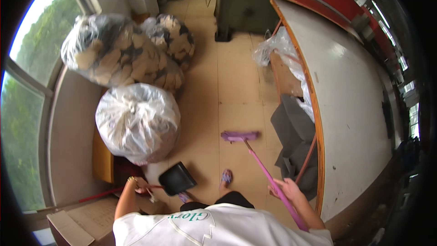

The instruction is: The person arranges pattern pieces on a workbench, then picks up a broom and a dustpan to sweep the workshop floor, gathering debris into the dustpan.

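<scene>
left hand (pixel 140 185) gripped the red handle (pixel 101 195) of a black dustpan (pixel 178 179) at near left, right hand (pixel 288 191) was loosely closed round a purple broom (pixel 262 167) at near right, its head (pixel 239 135) lay farther off, stuffed bags (pixel 138 120) stood at left

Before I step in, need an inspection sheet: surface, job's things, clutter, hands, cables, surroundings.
Surface: tan tiled floor, seams visible.
Job's things: pink-handled broom with purple head; black dustpan with red handle.
Clutter: clear plastic bags of tan and dark pieces; knotted whitish plastic bag; grey sheet material; brown cardboard box.
Hands: left hand grips the dustpan's handle; right hand loosely around the broom's.
Cables: nothing clearly identifiable as one.
Surroundings: windows at left; white-topped table with orange edge at right; dark green boxy object ahead.
</scene>
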`<state>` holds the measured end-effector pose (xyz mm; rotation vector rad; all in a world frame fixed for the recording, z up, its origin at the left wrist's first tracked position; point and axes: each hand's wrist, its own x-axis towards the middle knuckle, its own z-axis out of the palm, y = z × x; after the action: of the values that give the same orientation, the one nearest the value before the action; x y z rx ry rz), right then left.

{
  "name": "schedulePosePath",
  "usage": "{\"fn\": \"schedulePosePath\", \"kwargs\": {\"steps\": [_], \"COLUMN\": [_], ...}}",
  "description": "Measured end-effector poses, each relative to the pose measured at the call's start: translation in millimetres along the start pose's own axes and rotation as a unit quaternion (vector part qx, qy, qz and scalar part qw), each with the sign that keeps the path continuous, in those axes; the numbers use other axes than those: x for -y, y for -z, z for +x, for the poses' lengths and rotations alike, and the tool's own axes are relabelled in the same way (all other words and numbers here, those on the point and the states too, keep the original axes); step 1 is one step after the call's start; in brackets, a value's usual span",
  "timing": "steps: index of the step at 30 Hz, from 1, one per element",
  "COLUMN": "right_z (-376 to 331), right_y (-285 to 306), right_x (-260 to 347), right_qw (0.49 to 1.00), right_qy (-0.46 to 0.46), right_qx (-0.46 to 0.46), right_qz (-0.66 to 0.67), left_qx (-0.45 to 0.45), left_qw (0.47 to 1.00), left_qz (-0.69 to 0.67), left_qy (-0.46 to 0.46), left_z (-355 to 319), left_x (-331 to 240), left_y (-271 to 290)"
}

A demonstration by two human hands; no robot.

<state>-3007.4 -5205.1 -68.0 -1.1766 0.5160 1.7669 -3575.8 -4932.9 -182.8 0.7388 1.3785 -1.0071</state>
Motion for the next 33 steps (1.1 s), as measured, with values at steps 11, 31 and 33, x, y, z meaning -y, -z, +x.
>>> {"fn": "schedulePosePath", "kwargs": {"steps": [11, 31, 33], "right_z": [36, 331, 383], "right_y": [108, -365, -417], "right_x": [35, 478, 524], "right_qw": [0.9, 0.87, 0.881], "right_qy": [0.157, 0.203, 0.198], "right_qx": [-0.073, 0.1, 0.083], "right_qz": [-0.401, -0.437, -0.421], "left_qx": [0.17, -0.131, -0.146], "left_qw": [0.858, 0.617, 0.614], "left_qz": [-0.431, -0.485, -0.505], "left_qy": [-0.223, -0.606, -0.589], "left_z": [-101, -357, -357], "left_x": [-167, -505, -533], "left_y": [-19, 348, 375]}}
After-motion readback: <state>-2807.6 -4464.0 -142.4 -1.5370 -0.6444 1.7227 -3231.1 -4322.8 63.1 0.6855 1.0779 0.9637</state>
